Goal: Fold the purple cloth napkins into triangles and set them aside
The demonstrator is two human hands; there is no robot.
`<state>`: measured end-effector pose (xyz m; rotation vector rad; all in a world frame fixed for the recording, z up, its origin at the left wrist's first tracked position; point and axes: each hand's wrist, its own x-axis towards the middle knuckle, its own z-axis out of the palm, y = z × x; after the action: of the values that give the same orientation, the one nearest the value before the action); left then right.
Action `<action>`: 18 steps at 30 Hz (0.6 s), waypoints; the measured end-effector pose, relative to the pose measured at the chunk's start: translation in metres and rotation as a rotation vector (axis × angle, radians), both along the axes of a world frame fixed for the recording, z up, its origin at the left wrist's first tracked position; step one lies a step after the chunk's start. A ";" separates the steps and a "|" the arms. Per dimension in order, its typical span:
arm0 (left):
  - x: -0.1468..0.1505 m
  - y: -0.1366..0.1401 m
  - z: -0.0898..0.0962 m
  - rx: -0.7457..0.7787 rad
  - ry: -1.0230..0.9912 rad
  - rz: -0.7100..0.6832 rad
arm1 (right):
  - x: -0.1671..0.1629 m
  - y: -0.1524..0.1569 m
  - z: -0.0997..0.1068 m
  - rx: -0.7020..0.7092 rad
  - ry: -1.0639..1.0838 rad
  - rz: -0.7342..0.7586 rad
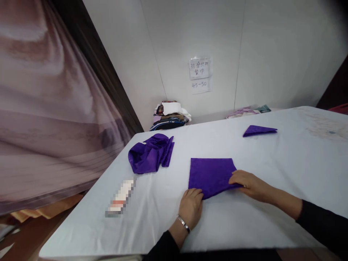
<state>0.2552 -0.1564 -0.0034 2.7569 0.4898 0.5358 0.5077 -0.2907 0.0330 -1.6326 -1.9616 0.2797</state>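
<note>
Right hand (249, 184) pinches the part-folded cloth (211, 174); left hand (191, 207) touches it, grip unclear. Upper right, one folded piece (257, 131); centre-left, an unfolded heap (149, 156).

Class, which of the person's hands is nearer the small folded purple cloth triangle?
Right. The right hand, at the right corner of the flat purple cloth, is on the near side of the triangle; the left hand, at that cloth's near-left corner, is farther away, leftward.
</note>
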 end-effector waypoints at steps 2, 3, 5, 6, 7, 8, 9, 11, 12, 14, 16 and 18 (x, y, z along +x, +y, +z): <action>-0.004 0.003 -0.001 -0.005 -0.038 0.018 | -0.003 0.013 0.009 -0.063 0.131 -0.056; -0.005 0.003 -0.001 -0.014 -0.052 0.029 | -0.004 0.022 0.012 -0.095 0.196 -0.087; -0.008 0.002 0.000 -0.040 -0.073 0.068 | -0.003 0.043 0.014 -0.144 0.307 -0.141; -0.009 0.000 0.000 -0.052 -0.081 0.097 | -0.002 0.055 0.013 -0.160 0.347 -0.160; -0.011 -0.001 0.001 -0.062 -0.085 0.129 | -0.001 0.067 0.011 -0.173 0.378 -0.171; -0.012 -0.003 0.001 -0.069 -0.086 0.164 | 0.000 0.080 0.009 -0.187 0.400 -0.174; -0.013 -0.004 0.001 -0.074 -0.085 0.197 | 0.001 0.092 0.007 -0.201 0.414 -0.166; -0.017 -0.005 0.002 -0.081 -0.073 0.257 | 0.003 0.115 0.003 -0.232 0.419 -0.129; -0.018 -0.006 0.002 -0.083 -0.067 0.284 | 0.003 0.125 0.000 -0.250 0.410 -0.108; -0.022 -0.006 0.002 -0.088 -0.064 0.328 | 0.002 0.144 -0.004 -0.288 0.385 -0.078; -0.026 -0.006 0.002 -0.104 -0.072 0.356 | 0.000 0.158 -0.010 -0.310 0.363 -0.069; -0.029 -0.005 0.001 -0.130 -0.084 0.377 | -0.002 0.169 -0.016 -0.315 0.346 -0.064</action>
<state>0.2260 -0.1610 -0.0021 2.5155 0.9951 0.6750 0.5057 -0.1212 0.0168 -1.6973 -1.6605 0.8229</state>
